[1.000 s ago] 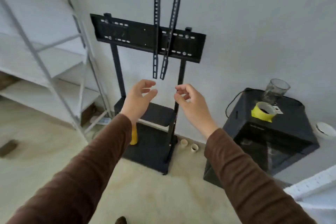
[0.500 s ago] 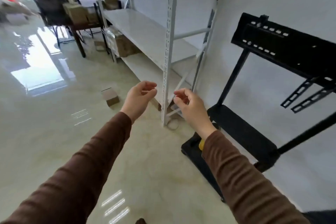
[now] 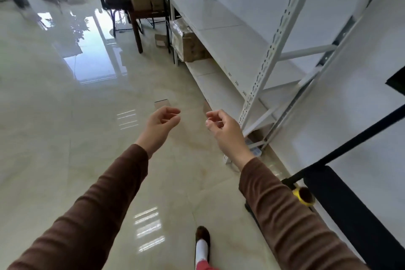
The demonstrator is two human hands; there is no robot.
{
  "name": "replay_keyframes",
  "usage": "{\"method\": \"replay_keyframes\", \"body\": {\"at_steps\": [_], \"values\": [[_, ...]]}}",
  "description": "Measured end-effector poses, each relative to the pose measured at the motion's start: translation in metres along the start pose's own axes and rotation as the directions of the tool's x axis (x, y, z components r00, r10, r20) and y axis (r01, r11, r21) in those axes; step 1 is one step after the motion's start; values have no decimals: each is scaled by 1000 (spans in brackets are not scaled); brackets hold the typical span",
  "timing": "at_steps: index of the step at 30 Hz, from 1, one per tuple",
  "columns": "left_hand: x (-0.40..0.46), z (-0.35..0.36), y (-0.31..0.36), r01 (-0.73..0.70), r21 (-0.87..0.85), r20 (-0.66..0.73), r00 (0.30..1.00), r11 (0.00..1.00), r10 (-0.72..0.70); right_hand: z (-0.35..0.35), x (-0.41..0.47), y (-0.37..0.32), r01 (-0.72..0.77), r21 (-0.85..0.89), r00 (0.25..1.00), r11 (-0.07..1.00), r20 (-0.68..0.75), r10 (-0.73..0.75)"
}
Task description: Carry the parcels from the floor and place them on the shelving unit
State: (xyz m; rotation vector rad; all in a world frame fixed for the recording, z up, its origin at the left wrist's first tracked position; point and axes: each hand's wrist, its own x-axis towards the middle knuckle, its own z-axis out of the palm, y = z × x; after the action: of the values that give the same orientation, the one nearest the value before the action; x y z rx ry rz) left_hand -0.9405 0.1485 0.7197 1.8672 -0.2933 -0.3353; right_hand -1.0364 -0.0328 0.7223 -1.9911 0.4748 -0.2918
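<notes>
My left hand (image 3: 163, 121) and my right hand (image 3: 223, 126) are held out in front of me at waist height, fingers loosely curled, nothing in either. A small brown parcel (image 3: 161, 103) lies blurred on the glossy floor just beyond my left hand. The white metal shelving unit (image 3: 225, 39) runs along the wall on the right, its shelves mostly bare. A plastic-wrapped cardboard box (image 3: 188, 45) sits at the far end of its lower shelf.
A black TV stand (image 3: 341, 199) stands at the right, with a yellow object (image 3: 303, 197) at its base. Another small box (image 3: 160, 40) lies on the floor near a dark table (image 3: 140, 15) stacked with cartons. My foot (image 3: 202, 241) shows below.
The view has swung left from the TV stand and wall to the shelving and the open floor. Both hands keep the same empty, loosely curled pose.
</notes>
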Motion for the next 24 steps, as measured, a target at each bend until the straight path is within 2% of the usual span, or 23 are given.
{"method": "replay_keyframes", "body": {"at_steps": [5,15,24], "values": [[70,-14,-14,38,-9,-56,998,999,-39,23,88,12,5,61,999,998,39,-7],[192,-98,-53,158,-37,-215,963,987,-162,115,238,-7,-104,91,963,990,257,77],[330,-210,-99,198,-55,-212,956,979,-205,246,372,-52,-148,123,956,981,271,110]]}}
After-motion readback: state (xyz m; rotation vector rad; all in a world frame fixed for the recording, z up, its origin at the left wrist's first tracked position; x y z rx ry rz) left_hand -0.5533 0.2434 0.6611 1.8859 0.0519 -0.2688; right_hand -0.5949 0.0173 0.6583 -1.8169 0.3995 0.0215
